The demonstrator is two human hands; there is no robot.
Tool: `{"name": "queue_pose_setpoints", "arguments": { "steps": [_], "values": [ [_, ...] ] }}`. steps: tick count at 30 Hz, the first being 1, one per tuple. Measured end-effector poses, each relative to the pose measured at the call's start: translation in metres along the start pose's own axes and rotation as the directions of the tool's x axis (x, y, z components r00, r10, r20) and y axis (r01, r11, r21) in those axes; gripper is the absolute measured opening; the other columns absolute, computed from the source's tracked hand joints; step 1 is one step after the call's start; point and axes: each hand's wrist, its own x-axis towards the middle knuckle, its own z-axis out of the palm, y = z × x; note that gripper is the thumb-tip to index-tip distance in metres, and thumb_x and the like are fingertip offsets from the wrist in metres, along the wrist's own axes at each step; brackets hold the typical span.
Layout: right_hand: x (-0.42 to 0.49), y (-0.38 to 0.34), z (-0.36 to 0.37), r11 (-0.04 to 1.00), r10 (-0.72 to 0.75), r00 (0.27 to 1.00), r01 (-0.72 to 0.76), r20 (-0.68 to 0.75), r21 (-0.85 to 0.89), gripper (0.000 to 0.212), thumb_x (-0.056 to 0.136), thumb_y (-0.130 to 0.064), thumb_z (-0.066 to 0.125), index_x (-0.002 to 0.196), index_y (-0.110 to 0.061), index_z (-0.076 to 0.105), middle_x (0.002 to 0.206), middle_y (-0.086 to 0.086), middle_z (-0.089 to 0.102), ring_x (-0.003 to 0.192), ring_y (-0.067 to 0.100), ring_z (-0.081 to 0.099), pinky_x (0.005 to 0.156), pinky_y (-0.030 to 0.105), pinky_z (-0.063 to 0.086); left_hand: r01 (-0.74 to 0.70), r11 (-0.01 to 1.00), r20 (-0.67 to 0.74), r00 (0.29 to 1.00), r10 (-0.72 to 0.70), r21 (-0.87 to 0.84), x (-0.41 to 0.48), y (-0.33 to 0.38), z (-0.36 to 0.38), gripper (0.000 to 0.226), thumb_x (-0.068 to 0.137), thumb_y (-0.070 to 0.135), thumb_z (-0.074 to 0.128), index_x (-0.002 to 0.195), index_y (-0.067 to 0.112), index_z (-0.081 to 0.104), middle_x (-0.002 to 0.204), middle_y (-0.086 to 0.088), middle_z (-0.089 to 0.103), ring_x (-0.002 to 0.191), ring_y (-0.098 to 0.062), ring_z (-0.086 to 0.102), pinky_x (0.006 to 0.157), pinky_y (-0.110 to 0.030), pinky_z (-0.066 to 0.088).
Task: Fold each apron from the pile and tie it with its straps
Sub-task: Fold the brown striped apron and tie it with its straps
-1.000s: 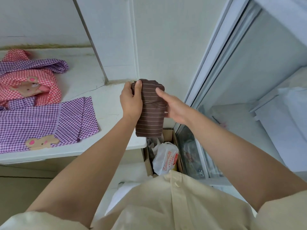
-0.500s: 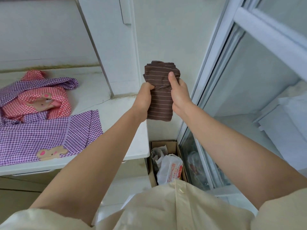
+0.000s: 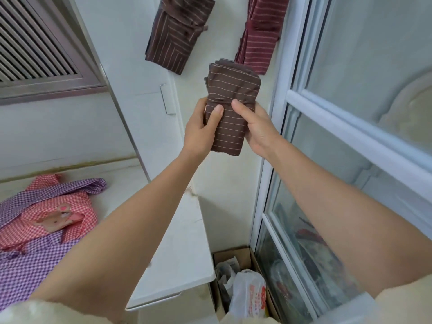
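Observation:
A folded brown striped apron point(image 3: 231, 99), bound round its middle by its strap, is held up in front of the white wall. My left hand point(image 3: 201, 129) grips its left side with the thumb across the front. My right hand point(image 3: 256, 128) grips its right side, thumb on the strap. Above it on the wall hang a tied brown striped apron point(image 3: 175, 33) and a tied dark red striped apron point(image 3: 258, 36). At the lower left, the pile on the white counter point(image 3: 184, 249) holds a purple checked apron point(image 3: 30, 265) and a red checked apron point(image 3: 49, 220).
A glass-paned white door point(image 3: 327, 118) runs down the right side. A cardboard box point(image 3: 243, 256) with a plastic bag point(image 3: 247, 293) stands on the floor between counter and door. A louvred vent point(image 3: 37, 43) is at the upper left.
Both hands have raised the folded brown apron higher up the wall, and my view has tilted up, bringing the two hanging aprons into sight.

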Motion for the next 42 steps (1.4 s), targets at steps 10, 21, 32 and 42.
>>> {"name": "queue_pose_setpoints", "arguments": {
  "steps": [10, 21, 32, 42],
  "values": [
    [0.037, -0.089, 0.019, 0.947, -0.299, 0.947, 0.310, -0.119, 0.081, 0.025, 0.098, -0.026, 0.059, 0.121, -0.024, 0.054, 0.126, 0.006, 0.066, 0.113, 0.021, 0.065, 0.098, 0.044, 0.053, -0.239, 0.800, -0.128, 0.923, 0.364, 0.550, 0.050, 0.088, 0.006, 0.041, 0.090, 0.056, 0.058, 0.101, 0.017, 0.056, 0.083, 0.007, 0.067, 0.077, -0.012, 0.064, 0.071, -0.032, 0.052],
    [0.078, -0.182, 0.022, 0.968, -0.223, 0.974, 0.225, -0.034, 0.111, 0.042, 0.098, -0.036, 0.056, 0.133, -0.013, 0.055, 0.119, 0.006, 0.070, 0.106, 0.019, 0.068, 0.082, 0.032, 0.056, -0.299, 0.716, -0.148, 0.859, 0.490, 0.631, 0.101, 0.177, -0.003, 0.033, 0.099, 0.035, 0.046, 0.120, 0.011, 0.052, 0.111, -0.006, 0.050, 0.094, -0.021, 0.050, 0.084, -0.030, 0.039],
    [0.126, -0.235, 0.035, 0.947, -0.280, 0.959, 0.285, -0.050, 0.147, 0.037, 0.098, -0.030, 0.057, 0.130, -0.011, 0.057, 0.119, 0.008, 0.070, 0.110, 0.024, 0.067, 0.095, 0.040, 0.053, -0.222, 0.725, -0.137, 0.906, 0.400, 0.652, 0.153, 0.226, -0.020, 0.037, 0.092, 0.051, 0.050, 0.116, 0.022, 0.055, 0.099, 0.003, 0.068, 0.091, -0.020, 0.064, 0.080, -0.036, 0.050],
    [0.178, -0.243, 0.048, 0.942, -0.335, 0.941, 0.333, -0.053, -0.048, 0.030, 0.098, -0.031, 0.059, 0.119, -0.011, 0.065, 0.111, 0.007, 0.072, 0.104, 0.023, 0.068, 0.092, 0.039, 0.055, -0.234, 0.806, -0.190, 0.901, 0.390, 0.544, 0.196, 0.230, -0.030, 0.045, 0.093, 0.051, 0.054, 0.128, 0.022, 0.055, 0.105, 0.002, 0.067, 0.093, -0.017, 0.065, 0.086, -0.038, 0.054]
  ]
}}
